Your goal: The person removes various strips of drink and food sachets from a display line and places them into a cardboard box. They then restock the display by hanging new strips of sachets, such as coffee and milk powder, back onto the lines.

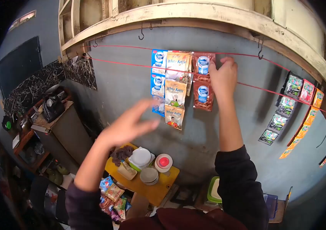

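Over the upper red string hangs a strip of brown Frisian Flag sachets (pixel 202 94). My right hand (pixel 225 74) is closed at its upper right edge, the thumb against the sachet, partly hiding the fingertips. Beside it hang a strip of White Koffie sachets (pixel 175 92) and, further left, a strip of blue and white Frisian Flag sachets (pixel 158 82). My left hand (pixel 132 122) is raised in front of the wall, fingers spread and slightly blurred, holding nothing. Its fingertips overlap the lower blue sachets in view; whether they touch cannot be told.
Two red strings (pixel 124 63) run across the wall under a wooden frame (pixel 193 11) with metal hooks (pixel 141 32). Black sachet strips (pixel 278 122) and orange ones (pixel 299 134) hang at right. Below stands a yellow table (pixel 165 188) with bowls (pixel 149 176); colourful packets (pixel 113 191) lie beside it.
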The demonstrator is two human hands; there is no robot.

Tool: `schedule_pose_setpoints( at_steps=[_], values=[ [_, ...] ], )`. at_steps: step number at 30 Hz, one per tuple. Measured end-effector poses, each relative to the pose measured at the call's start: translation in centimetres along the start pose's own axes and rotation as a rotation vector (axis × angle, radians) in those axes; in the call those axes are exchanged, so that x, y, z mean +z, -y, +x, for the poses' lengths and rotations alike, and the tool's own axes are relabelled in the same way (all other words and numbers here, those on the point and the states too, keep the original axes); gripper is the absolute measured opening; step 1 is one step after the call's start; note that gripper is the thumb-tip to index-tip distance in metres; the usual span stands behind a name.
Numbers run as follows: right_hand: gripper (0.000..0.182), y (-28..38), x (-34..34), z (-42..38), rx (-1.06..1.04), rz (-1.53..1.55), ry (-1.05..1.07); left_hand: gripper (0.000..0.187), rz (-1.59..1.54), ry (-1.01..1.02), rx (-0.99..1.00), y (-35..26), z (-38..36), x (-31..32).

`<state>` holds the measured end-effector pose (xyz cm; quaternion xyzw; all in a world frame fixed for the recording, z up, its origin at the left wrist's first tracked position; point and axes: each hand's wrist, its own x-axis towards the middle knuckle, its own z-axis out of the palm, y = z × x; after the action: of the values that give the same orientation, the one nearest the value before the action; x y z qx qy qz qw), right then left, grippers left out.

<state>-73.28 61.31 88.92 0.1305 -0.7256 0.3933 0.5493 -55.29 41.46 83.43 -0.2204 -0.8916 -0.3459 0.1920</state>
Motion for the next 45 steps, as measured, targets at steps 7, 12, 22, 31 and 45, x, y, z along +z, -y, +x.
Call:
schedule_pose_setpoints(
  at_steps=[7, 12, 22, 31, 45],
  values=[
    [0.034, 0.6, -0.4, 0.2, 0.042, -0.183, 0.307, 0.062, 0.214, -0.382, -0.28, 6.1, 18.2, 0.4],
    [0.025, 0.8, -0.7, 1.4, 0.012, -0.159, 0.274, 0.058, 0.137, -0.347, -0.533, 10.0, 20.7, -1.3],
    [0.026, 2.4, 1.9, 11.1, 0.053, -0.065, 0.585, 0.022, -0.356, -0.508, -0.327, 4.7, 22.7, -6.0],
    [0.007, 0.4, 1.5, 12.8, 0.555, 1.179, 0.671, 0.017, -0.598, -0.689, -0.343, 0.6, 21.0, -9.2],
    [0.024, 3.3, 1.5, 8.8, 0.298, 0.866, 0.348, 0.015, -0.813, -0.351, 0.215, 0.9, 15.3, -5.5]
  ],
)
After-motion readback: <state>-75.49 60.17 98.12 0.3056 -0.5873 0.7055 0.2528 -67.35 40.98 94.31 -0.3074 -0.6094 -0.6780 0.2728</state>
